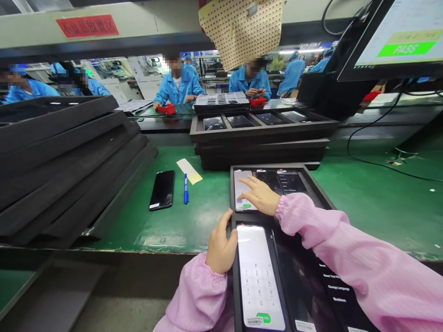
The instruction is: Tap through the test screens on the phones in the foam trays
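My right hand (260,196) is reaching across to the far-left slot of the black foam tray (325,196) in front of me, fingers spread and flat, fingertips pressing on the lit white screen of the slim smartphone (241,190) lying there; it is grasping nothing. My left hand (220,246) is resting loosely curled against the tray's left edge, thumb raised, touching the side of the nearer smartphone with a glowing dial pad (259,276), which is lying face up in the near-left slot. I cannot tell whether those fingers are gripping the tray rim or only leaning on it. Both my arms are wearing pink smock sleeves (353,258).

Two dark-screened phones (282,182) are sitting just beside the one I am tapping, along the tray's far edge, the right one showing faint white menu text.

Past the tray, toward the far edge of the green bench mat (380,203), a stack of black foam trays (263,138) is carrying more phones. On the mat to the left, a loose black phone (162,189) is lying beside a blue pen (186,188) and a pale yellow paper slip (188,170). Leaning black foam trays (69,161) are filling the bench's left end. At the upper right a monitor (394,37) is showing a green PASS box. Workers in blue coats (180,85) are sitting across the line.
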Tool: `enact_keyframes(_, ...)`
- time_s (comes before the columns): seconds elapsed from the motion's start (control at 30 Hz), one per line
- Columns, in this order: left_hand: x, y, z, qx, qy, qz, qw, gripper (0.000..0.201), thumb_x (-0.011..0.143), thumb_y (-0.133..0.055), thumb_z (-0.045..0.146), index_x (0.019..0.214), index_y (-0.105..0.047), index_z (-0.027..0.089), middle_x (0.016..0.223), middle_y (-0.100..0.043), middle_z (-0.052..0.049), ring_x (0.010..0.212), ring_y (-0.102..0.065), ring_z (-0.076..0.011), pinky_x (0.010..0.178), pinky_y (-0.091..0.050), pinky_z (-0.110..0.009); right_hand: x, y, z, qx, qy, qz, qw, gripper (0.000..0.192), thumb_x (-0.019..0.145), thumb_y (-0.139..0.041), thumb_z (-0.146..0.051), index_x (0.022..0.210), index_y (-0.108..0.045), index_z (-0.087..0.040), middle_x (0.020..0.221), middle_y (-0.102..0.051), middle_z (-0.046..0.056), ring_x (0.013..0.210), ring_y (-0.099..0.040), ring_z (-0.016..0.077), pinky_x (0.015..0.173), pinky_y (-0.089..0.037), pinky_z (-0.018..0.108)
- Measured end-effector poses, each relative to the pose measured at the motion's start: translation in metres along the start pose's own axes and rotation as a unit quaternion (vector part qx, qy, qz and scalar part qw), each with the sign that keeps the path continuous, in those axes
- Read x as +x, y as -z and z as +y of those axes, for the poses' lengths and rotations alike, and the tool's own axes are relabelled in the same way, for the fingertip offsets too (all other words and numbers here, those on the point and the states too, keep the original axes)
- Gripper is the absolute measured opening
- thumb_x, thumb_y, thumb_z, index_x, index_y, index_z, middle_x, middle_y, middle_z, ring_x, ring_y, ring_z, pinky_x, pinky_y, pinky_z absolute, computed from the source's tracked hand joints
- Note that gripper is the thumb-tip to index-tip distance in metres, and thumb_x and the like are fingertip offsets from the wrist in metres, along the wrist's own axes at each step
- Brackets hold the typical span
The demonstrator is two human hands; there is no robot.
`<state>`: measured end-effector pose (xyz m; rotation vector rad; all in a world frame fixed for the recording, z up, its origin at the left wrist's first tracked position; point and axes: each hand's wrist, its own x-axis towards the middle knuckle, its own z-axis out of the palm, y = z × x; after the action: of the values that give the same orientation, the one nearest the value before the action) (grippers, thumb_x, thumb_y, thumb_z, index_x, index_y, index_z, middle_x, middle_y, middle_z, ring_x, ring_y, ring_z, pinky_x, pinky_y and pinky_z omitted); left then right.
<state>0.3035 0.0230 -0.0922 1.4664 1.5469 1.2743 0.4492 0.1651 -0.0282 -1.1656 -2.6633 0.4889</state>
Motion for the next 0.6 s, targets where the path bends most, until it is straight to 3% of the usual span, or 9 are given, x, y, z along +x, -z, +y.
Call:
enact_keyframes(0.13, 0.000, 0.000, 0.000, 0.001, -0.001, -0.001, 1.000, 0.047, 0.084, -0.044, 0.020, 0.131, -0.043, 0.019, 0.135, -0.051, -0.009, 0.125, -0.047, -0.0217, 0.107, -0.038, -0.041, 0.000, 0.001, 0.003, 0.006, -0.003, -0.006, 1.000, 0.051, 0.093, -0.026, -0.049, 0.092, -0.074, -0.032, 0.143, -0.041, -0.002, 0.138, -0.024, 0.0323, 0.108, -0.024, 0.060)
enact_keyframes(0.33, -0.001, -0.001, 0.001, -0.002, 0.003, 0.002, 1.000, 0.047, 0.085, -0.042, 0.019, 0.131, -0.043, 0.021, 0.137, -0.050, -0.008, 0.125, -0.047, -0.0221, 0.107, -0.038, -0.042, -0.009, 0.011, 0.022, 0.006, -0.029, 0.009, 1.000, 0.061, 0.092, -0.023, -0.047, 0.067, -0.075, -0.024, 0.136, -0.050, 0.001, 0.135, -0.029, 0.0320, 0.110, -0.023, 0.056)
enact_keyframes(0.6, -0.001, -0.001, 0.001, 0.004, -0.004, 0.001, 1.000, 0.046, 0.084, -0.043, 0.019, 0.131, -0.043, 0.019, 0.135, -0.051, -0.008, 0.125, -0.047, -0.0221, 0.107, -0.038, -0.042, 0.001, 0.005, 0.020, 0.016, -0.032, 0.027, 0.999, 0.057, 0.092, -0.022, -0.041, 0.081, -0.075, -0.024, 0.133, -0.052, 0.001, 0.135, -0.031, 0.0280, 0.113, -0.025, 0.048)
